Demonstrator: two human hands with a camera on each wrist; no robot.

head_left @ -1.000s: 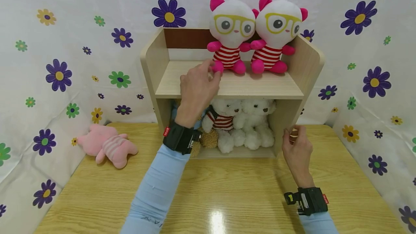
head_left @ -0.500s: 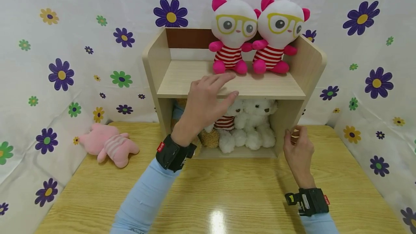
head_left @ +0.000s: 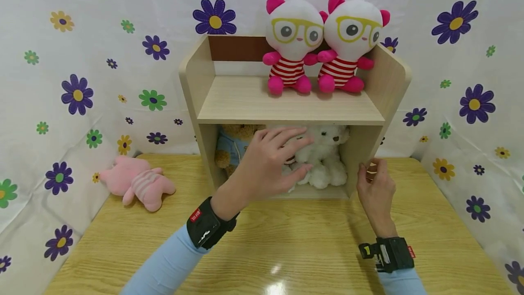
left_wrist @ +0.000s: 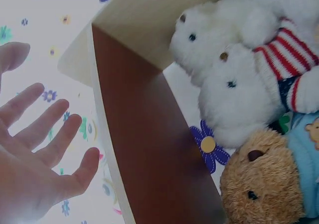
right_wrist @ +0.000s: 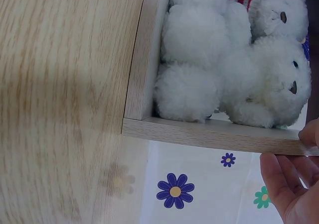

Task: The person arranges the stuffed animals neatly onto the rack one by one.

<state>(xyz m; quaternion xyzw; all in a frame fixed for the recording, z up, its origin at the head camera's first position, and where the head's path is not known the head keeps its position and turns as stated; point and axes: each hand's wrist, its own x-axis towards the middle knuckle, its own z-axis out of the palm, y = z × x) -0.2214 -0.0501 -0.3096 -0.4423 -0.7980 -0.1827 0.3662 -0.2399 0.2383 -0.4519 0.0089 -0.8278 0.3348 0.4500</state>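
My left hand (head_left: 266,163) hovers before the lower compartment of a small wooden shelf (head_left: 237,104), fingers spread, nothing in it. Behind it sit plush bears: a brown teddy bear in a blue top (head_left: 232,144), a white bear in red stripes (left_wrist: 239,94), mostly hidden in the head view, and a plain white bear (head_left: 325,163). At the shelf's right side panel (right_wrist: 224,137), my right hand (head_left: 376,190) pinches the front edge between thumb and fingers. Two plush pandas (head_left: 288,35) with pink ears and yellow glasses sit side by side on the upper board.
A pink plush toy in a striped top (head_left: 139,181) lies on the wooden table (head_left: 303,245), left of the shelf. Flower-print cloth (head_left: 102,26) hangs behind and along both sides.
My left hand has dropped from the left panda's foot, past the upper board, to the front of the lower compartment, its fingers spreading. The right hand stays on the side panel.
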